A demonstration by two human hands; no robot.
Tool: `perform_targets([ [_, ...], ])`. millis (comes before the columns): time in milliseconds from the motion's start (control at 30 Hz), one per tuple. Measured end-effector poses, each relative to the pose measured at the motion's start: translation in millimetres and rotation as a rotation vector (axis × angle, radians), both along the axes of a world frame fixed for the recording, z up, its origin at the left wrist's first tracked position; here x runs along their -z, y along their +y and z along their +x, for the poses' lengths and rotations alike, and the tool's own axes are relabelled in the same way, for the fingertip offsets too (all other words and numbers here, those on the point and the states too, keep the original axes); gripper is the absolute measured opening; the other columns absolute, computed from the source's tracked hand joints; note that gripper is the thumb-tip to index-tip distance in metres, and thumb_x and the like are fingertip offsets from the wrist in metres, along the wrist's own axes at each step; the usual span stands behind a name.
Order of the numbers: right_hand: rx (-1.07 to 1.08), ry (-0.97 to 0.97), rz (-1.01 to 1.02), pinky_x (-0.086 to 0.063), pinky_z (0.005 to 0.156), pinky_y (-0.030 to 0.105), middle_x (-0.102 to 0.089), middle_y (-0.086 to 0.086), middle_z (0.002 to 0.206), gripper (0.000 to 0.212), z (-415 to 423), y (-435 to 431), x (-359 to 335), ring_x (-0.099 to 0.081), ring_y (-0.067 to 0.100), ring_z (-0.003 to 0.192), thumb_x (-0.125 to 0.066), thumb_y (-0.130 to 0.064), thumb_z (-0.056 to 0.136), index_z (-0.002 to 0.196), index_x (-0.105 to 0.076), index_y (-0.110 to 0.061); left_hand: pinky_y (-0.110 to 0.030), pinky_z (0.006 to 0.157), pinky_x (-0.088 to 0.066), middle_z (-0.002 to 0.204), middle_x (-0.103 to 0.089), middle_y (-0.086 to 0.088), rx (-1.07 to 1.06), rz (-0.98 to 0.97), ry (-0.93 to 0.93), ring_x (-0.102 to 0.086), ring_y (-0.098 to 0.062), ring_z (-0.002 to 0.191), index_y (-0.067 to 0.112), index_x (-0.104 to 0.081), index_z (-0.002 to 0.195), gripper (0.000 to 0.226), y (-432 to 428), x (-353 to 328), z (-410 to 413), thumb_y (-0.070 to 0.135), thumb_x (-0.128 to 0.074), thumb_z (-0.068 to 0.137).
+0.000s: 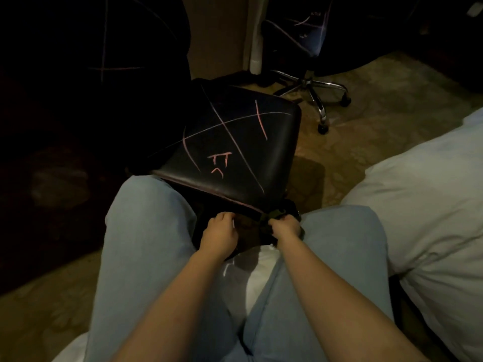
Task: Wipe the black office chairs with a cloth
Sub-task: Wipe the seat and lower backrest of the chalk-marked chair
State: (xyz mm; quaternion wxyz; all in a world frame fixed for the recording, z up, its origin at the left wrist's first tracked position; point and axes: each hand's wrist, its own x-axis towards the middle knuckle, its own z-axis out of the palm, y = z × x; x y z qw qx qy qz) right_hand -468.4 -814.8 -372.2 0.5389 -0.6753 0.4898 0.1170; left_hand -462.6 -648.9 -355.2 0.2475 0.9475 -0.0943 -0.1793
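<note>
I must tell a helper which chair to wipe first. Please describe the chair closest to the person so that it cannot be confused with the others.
Start at the person's knees in light blue jeans. The black chair seat lies directly beyond them, above both hands. Unlike the other chairs in the dark background, it bears pink chalk lines crossing it and a small drawn face.

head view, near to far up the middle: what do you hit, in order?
Left hand and right hand gripping a dark cloth → black chair seat with pink marks → chrome chair base → second black chair at the back.
</note>
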Motion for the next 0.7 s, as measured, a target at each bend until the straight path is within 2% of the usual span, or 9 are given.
perform_targets([
  [67, 0.069, -0.047, 0.068, -0.054, 0.083, 0.039, -0.063, 0.013, 0.105, 0.019, 4, 8, 3, -0.060, 0.031, 0.097, -0.063, -0.008, 0.088, 0.106, -0.061, -0.007, -0.041, 0.103, -0.039, 0.143, -0.044, -0.010, -0.022, -0.008, 0.015, -0.043, -0.030, 0.125, 0.012, -0.043, 0.139, 0.043, -1, 2, 4, 0.015, -0.043, 0.096],
  [133, 0.155, -0.102, 0.177, -0.055, 0.084, 0.041, -0.065, 0.012, 0.097, 0.007, 4, 16, 0, -0.063, 0.031, 0.093, -0.066, -0.018, 0.088, 0.090, -0.065, -0.011, -0.041, 0.104, -0.038, 0.144, -0.043, -0.011, -0.026, -0.015, 0.026, -0.043, -0.030, 0.125, 0.011, -0.042, 0.141, 0.045, -5, 2, 6, 0.014, -0.043, 0.096],
  [167, 0.171, -0.140, 0.179, -0.055, 0.084, 0.042, -0.066, 0.010, 0.095, 0.010, 4, 18, 1, -0.063, 0.030, 0.091, -0.066, -0.023, 0.089, 0.088, -0.066, -0.013, -0.041, 0.104, -0.039, 0.144, -0.043, -0.011, -0.024, -0.017, 0.030, -0.043, -0.031, 0.125, 0.011, -0.042, 0.141, 0.045, -8, 3, 7, 0.014, -0.043, 0.095],
  [233, 0.087, -0.167, -0.001, -0.052, 0.080, 0.034, -0.065, 0.005, 0.095, 0.016, 2, 20, 0, -0.060, 0.022, 0.088, -0.065, -0.026, 0.091, 0.096, -0.068, -0.011, -0.042, 0.103, -0.039, 0.143, -0.043, -0.010, -0.017, -0.021, 0.046, -0.043, -0.030, 0.125, 0.011, -0.042, 0.140, 0.045, -13, 3, 6, 0.013, -0.043, 0.095],
  [333, -0.114, -0.250, -0.300, -0.043, 0.075, 0.026, -0.064, 0.007, 0.107, 0.009, 1, 25, -5, -0.056, 0.018, 0.089, -0.063, -0.016, 0.091, 0.098, -0.067, -0.012, -0.044, 0.106, -0.038, 0.150, -0.037, -0.008, -0.014, -0.038, 0.076, -0.039, -0.029, 0.131, 0.013, -0.039, 0.144, 0.049, -20, 6, 7, 0.013, -0.042, 0.095],
  [400, -0.313, -0.353, -0.399, -0.039, 0.081, 0.022, -0.060, 0.005, 0.113, 0.013, 2, 29, -10, -0.056, 0.018, 0.099, -0.063, -0.011, 0.090, 0.102, -0.067, -0.011, -0.046, 0.103, -0.041, 0.148, -0.040, -0.005, -0.035, -0.075, 0.087, -0.043, -0.027, 0.129, 0.016, -0.042, 0.142, 0.047, -22, 8, 10, 0.018, -0.043, 0.095],
  [467, -0.402, -0.389, -0.432, -0.036, 0.084, 0.018, -0.058, 0.005, 0.115, 0.018, 3, 33, -8, -0.056, 0.018, 0.105, -0.062, -0.006, 0.089, 0.106, -0.065, -0.009, -0.047, 0.097, -0.045, 0.141, -0.049, -0.006, -0.053, -0.110, 0.082, -0.049, -0.027, 0.122, 0.018, -0.046, 0.138, 0.044, -23, 10, 12, 0.020, -0.043, 0.094],
  [600, -0.230, -0.294, -0.472, -0.038, 0.085, 0.022, -0.055, 0.010, 0.124, 0.026, 5, 29, -4, -0.056, 0.025, 0.112, -0.057, -0.002, 0.091, 0.116, -0.060, -0.008, -0.045, 0.103, -0.042, 0.150, -0.038, -0.007, -0.008, -0.078, 0.115, -0.042, -0.027, 0.130, 0.017, -0.034, 0.147, 0.054, -21, 11, 11, 0.012, -0.040, 0.094],
  [700, -0.077, -0.220, -0.439, -0.043, 0.093, 0.032, -0.052, 0.013, 0.131, 0.031, 6, 26, -2, -0.054, 0.030, 0.117, -0.052, 0.000, 0.094, 0.125, -0.056, -0.006, -0.045, 0.106, -0.039, 0.155, -0.031, -0.005, 0.015, -0.061, 0.133, -0.035, -0.027, 0.135, 0.017, -0.028, 0.150, 0.058, -20, 11, 11, 0.010, -0.039, 0.094],
])
